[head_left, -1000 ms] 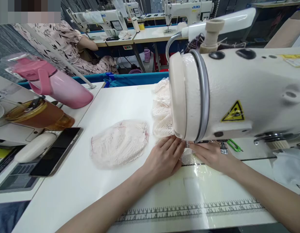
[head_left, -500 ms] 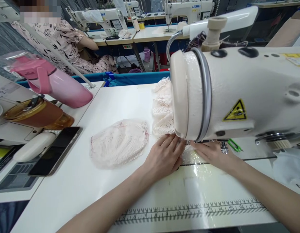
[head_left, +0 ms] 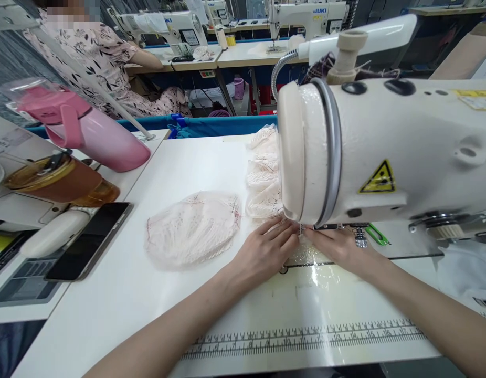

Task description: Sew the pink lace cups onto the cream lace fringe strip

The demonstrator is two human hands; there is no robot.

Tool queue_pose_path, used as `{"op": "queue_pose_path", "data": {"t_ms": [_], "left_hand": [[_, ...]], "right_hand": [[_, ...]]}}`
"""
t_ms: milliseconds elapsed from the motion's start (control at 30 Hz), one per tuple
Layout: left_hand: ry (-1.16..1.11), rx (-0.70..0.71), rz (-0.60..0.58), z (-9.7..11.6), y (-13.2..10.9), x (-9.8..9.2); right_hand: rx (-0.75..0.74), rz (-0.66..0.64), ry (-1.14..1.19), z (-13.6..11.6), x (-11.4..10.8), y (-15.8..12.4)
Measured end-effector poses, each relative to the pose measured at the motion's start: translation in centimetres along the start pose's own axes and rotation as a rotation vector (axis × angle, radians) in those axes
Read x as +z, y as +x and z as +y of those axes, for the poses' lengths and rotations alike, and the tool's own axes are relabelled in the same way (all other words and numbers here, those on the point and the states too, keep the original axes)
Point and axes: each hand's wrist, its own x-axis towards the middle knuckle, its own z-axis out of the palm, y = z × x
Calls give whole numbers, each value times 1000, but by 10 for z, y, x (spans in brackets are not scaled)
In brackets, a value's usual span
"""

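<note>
My left hand point(head_left: 268, 249) is closed on the edge of a gathered, pale lace fabric point(head_left: 262, 181) at the left of the sewing machine point(head_left: 384, 152). My right hand point(head_left: 337, 244) reaches in from the right, its fingertips closed at the cloth edge beside the left fingers. The machine head overhangs both sets of fingertips, so the needle and most of the pinched edge are hidden. A second pale lace piece point(head_left: 193, 228), with reddish thread along its rim, lies flat on the white table point(head_left: 156, 310) to the left.
Left of the work stand a pink tumbler point(head_left: 97, 131), an amber cup point(head_left: 62, 181) and a black phone point(head_left: 89, 241). Small green thread snips point(head_left: 377, 234) lie behind my right hand. A printed ruler point(head_left: 306, 338) runs along the front edge. Another person point(head_left: 105, 63) sits beyond.
My hands have drawn closer together at the machine, the right one shifting slightly left. The left thumb has tucked in. The view has shifted a little; the loose lace piece stays put.
</note>
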Motion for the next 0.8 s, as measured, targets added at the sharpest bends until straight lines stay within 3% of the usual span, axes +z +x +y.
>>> {"op": "queue_pose_path", "data": {"t_ms": [200, 400, 600, 800], "left_hand": [[-35, -34, -8, -3, 1, -1], [-7, -78, -1, -2, 1, 1], [-30, -143, 42, -3, -5, -6], [-22, 64, 109, -7, -8, -9]], "right_hand": [[-119, -69, -205, -2, 0, -3], [-167, -85, -153, -7, -5, 7], [-128, -20, -50, -16, -12, 13], [-138, -26, 42, -18, -18, 11]]}}
